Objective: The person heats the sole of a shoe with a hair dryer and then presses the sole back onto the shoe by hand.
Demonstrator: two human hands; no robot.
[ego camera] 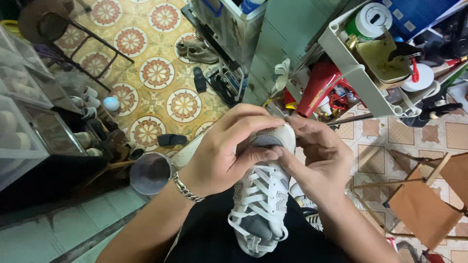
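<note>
Head cam: left hand [222, 156] & right hand [319, 156] both pinched on toe of sneaker [261, 204], laces up, resting on lap; cup [150, 173] nearby on floor.

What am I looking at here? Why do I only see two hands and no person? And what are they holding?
The camera is worn on the person's head and looks down, so you see what they see: their own arms and hands, not their face. There is just this one picture, taken from above.

The left hand, with a silver bracelet on its wrist, and the right hand both grip the toe end of a white and grey sneaker. The shoe has white laces and rests over the person's lap.

Around them is a busy room. The floor has flower-patterned tiles. A few shoes and sandals lie on it. On the right stands a white shelf rack crammed with tools and containers, and a small brown folding chair. A round grey cup sits to the left.
</note>
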